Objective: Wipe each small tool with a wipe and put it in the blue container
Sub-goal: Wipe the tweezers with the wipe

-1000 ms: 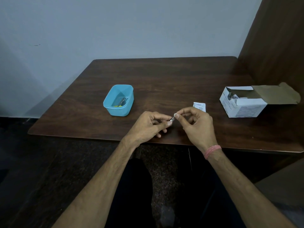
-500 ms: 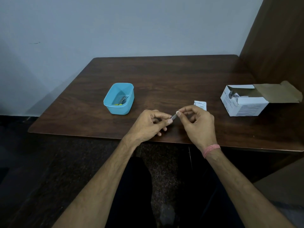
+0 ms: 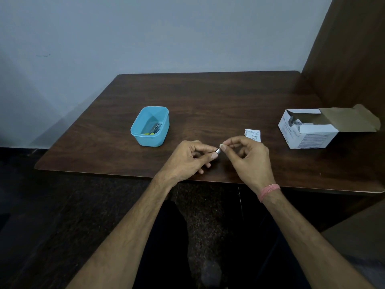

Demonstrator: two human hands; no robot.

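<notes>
Blue container [image 3: 150,126] left of the hands on the table [image 3: 208,97], already holding several small metal tools [image 3: 156,128]. Left hand [image 3: 187,158] pinching one small tool [image 3: 218,151] by its end, presumably to steady it. Right hand [image 3: 248,157] pinching a white wipe [image 3: 222,145] at the tip, likely rubbing it. Torn sachet [image 3: 253,134], then open cardboard box [image 3: 308,130], within reach rightward.

Hands [image 3: 220,157] pinch small tool [image 3: 218,151] over table [image 3: 208,101].

Small tool [image 3: 218,151] mostly hidden between pinching fingers [image 3: 214,155]; container's contents [image 3: 155,128] indistinct.
</notes>
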